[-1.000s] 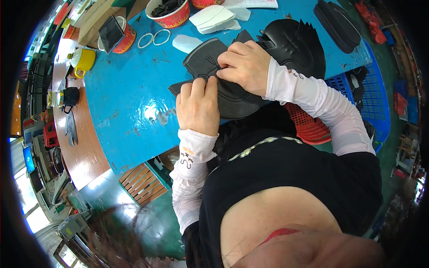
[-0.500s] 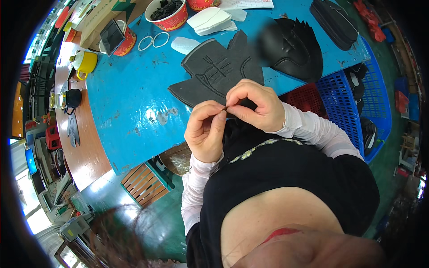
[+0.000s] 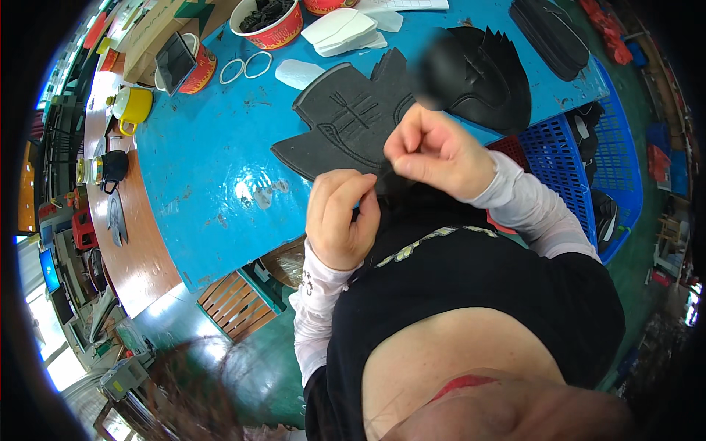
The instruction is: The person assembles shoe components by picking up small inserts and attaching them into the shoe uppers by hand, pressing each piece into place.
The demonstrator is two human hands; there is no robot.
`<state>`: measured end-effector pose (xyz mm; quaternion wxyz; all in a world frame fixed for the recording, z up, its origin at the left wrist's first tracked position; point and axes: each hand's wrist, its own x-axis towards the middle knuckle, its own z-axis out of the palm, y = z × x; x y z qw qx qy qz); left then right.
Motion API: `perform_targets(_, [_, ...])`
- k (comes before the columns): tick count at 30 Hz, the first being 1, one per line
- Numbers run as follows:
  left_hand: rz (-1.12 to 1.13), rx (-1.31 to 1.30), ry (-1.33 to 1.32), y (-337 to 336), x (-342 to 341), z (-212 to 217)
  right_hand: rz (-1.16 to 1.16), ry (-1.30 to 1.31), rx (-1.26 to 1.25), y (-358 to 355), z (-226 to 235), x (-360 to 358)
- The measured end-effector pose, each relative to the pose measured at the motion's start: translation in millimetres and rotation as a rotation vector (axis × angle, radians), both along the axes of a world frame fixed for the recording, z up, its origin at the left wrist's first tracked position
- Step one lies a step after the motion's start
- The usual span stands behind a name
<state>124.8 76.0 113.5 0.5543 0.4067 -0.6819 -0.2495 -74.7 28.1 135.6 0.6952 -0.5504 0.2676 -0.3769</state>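
My left hand and my right hand are raised close to my chest, fingertips nearly touching. Both pinch a thin dark strip between them; it is too small to tell what it is. Just beyond the hands a flat black cut-out shoe piece with stitched lines lies on the blue table. Neither hand touches it. A stack of black fan-shaped pieces sits to its right.
At the table's far edge are a red bowl of black bits, white cut pieces, two rubber rings, a red cup and a yellow mug. A blue basket stands right, a wooden stool below.
Both hands have lifted off the black shoe piece and drawn back toward my chest. They now pinch together on a thin strip, and the shoe piece lies uncovered.
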Motion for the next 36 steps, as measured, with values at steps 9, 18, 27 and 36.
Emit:
perform_targets(9, [-0.026, 0.353, 0.583, -7, -12, -1, -0.112, 0.107, -0.064, -22, 1, 10])
perform_targets(18, [-0.036, 0.256, 0.408, -8, -11, -9, -0.125, 0.078, -0.012, -1, -8, 23])
perform_targets(27, [0.175, -0.021, -0.279, -20, 6, -2, -0.187, 0.569, -0.781, -82, -11, -5])
perform_targets(36, [0.224, -0.071, -0.543, -36, 13, 5, -0.122, 0.725, -1.026, -99, -21, -1])
